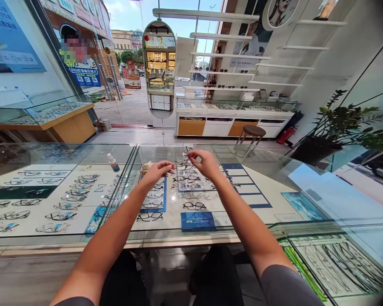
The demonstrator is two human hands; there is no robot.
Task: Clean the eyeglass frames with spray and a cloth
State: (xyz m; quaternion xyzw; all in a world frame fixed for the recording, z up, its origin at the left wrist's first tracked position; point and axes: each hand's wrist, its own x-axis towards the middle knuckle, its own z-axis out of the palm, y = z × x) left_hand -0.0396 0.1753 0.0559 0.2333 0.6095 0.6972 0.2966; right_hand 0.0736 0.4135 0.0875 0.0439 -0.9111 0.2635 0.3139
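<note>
My right hand [204, 163] is raised over the glass display counter [166, 231], thumb and fingers pinched on a thin-framed pair of eyeglasses [184, 160]. To its left is my left hand [158, 171], its fingertips pressed together near the same eyeglasses; what they hold, if anything, is too small to tell. A beige object [146, 167], perhaps a cloth, shows just behind the left hand. Beneath my hands, rows of glasses lie inside the counter, among them a dark-framed pair [194, 206] and another dark pair [150, 216] nearer me.
A small spray bottle [112, 162] stands on the left glass top. Blue cards [198, 221] lie inside the case. Beyond are an oval mirror [159, 68], a stool [254, 131] and shelves with sunglasses. A potted plant [325, 142] and a tray of cords [341, 263] are at the right.
</note>
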